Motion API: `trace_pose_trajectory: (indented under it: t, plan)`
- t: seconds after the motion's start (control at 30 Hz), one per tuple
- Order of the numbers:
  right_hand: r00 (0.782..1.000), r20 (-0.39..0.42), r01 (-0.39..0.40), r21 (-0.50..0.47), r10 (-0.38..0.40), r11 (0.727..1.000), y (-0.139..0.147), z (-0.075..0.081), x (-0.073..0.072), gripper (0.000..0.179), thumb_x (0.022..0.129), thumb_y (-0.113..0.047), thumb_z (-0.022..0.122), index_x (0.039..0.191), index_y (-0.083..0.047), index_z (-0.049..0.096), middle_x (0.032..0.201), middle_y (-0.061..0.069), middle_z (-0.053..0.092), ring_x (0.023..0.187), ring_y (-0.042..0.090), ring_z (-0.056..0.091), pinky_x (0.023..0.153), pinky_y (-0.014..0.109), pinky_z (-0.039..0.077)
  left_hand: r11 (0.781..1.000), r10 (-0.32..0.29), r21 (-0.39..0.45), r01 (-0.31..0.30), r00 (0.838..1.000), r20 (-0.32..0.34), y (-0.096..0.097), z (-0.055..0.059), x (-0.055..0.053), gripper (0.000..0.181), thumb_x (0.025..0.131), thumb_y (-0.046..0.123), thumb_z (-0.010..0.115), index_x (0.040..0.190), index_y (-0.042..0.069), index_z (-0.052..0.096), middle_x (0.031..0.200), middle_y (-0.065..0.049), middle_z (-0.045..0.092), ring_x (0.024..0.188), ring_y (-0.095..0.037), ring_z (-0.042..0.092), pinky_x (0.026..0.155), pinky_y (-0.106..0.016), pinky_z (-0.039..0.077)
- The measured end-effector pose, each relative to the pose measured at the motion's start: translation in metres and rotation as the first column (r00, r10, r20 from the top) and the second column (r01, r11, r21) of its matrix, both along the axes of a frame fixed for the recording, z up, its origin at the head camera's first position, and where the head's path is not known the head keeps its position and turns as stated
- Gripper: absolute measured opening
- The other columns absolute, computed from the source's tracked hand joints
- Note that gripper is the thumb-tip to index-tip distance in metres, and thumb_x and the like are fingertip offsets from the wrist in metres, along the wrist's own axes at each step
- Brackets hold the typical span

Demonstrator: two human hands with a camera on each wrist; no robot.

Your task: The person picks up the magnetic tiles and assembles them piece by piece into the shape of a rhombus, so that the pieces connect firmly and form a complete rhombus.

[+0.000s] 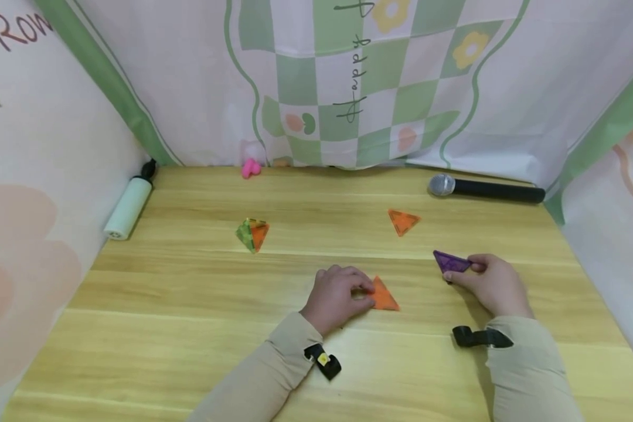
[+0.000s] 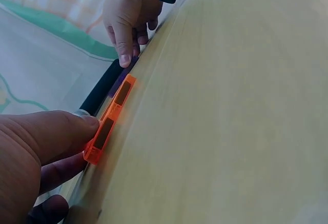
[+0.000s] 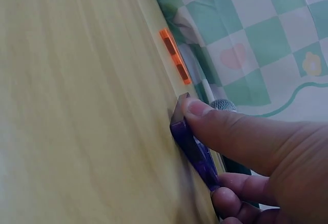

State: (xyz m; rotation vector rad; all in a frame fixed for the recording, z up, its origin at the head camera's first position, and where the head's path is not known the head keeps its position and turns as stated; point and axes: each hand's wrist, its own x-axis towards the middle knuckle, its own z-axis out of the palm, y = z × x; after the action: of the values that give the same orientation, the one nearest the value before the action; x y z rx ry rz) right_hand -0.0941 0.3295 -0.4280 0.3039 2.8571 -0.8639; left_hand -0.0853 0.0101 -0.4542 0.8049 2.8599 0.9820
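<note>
My left hand point(image 1: 335, 298) pinches an orange triangular magnetic tile point(image 1: 385, 297) by its left side, close over the table. In the left wrist view dark magnets show along the edge of that orange tile point(image 2: 114, 120), with the thumb against it. Farther right, my right hand point(image 1: 498, 287) holds a purple triangular magnetic tile point(image 1: 450, 262) between thumb and fingers. The right wrist view shows this purple tile point(image 3: 192, 149) tilted on edge. Beyond it, a loose orange triangular tile point(image 1: 403, 222) lies flat on the table.
On the wooden table point(image 1: 190, 328), a green-and-orange group of tiles point(image 1: 253, 235) lies left of centre. A microphone point(image 1: 490, 189) lies at the back right, a pink piece point(image 1: 251, 168) at the back edge. A pale green cylinder point(image 1: 129, 208) lies by the left curtain point(image 1: 42, 176).
</note>
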Motion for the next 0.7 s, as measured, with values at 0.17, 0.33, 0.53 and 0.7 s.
trace_pose_trajectory:
  t: [0.17, 0.33, 0.53, 0.7]
  plan:
    - [0.999, 0.004, -0.043, -0.045, 0.043, 0.998, -0.005, -0.002, -0.001, 0.092, 0.083, -0.061, 0.074, 0.137, 0.01, 0.05, 0.126, 0.035, 0.055, 0.108, 0.046, 0.055, 0.089, 0.059, 0.043, 1.0, 0.001, -0.012, -0.002, 1.0, -0.021, 0.0, -0.002, 0.0, 0.015, 0.087, 0.042, 0.078, 0.098, 0.032, 0.076, 0.11, 0.022, 0.065, 0.094, -0.004, 0.052, 0.081, -0.028, 0.032]
    - [0.999, 0.015, -0.05, -0.071, 0.052, 0.996, -0.012, -0.001, -0.002, 0.097, 0.084, -0.059, 0.074, 0.142, 0.012, 0.042, 0.13, 0.034, 0.053, 0.112, 0.047, 0.053, 0.093, 0.061, 0.041, 1.0, 0.002, -0.012, -0.003, 0.999, -0.035, -0.001, -0.003, 0.0, 0.014, 0.086, 0.043, 0.079, 0.095, 0.033, 0.075, 0.108, 0.022, 0.064, 0.093, -0.004, 0.052, 0.079, -0.028, 0.032]
    - [0.997, 0.035, -0.061, -0.068, 0.063, 0.996, -0.012, 0.0, -0.001, 0.101, 0.086, -0.06, 0.071, 0.143, 0.016, 0.038, 0.129, 0.033, 0.054, 0.113, 0.047, 0.053, 0.095, 0.062, 0.04, 1.0, 0.004, -0.011, -0.005, 1.0, -0.023, 0.0, -0.003, 0.0, 0.013, 0.086, 0.043, 0.079, 0.094, 0.034, 0.075, 0.108, 0.021, 0.064, 0.093, -0.005, 0.051, 0.08, -0.028, 0.032]
    - [0.997, 0.04, -0.062, -0.064, 0.065, 0.996, -0.012, -0.001, -0.002, 0.1, 0.084, -0.061, 0.073, 0.142, 0.014, 0.041, 0.126, 0.031, 0.054, 0.11, 0.044, 0.054, 0.093, 0.06, 0.042, 1.0, 0.007, -0.014, -0.007, 1.0, -0.027, 0.0, -0.003, -0.001, 0.013, 0.086, 0.042, 0.079, 0.094, 0.033, 0.075, 0.107, 0.021, 0.065, 0.092, -0.005, 0.052, 0.079, -0.028, 0.032]
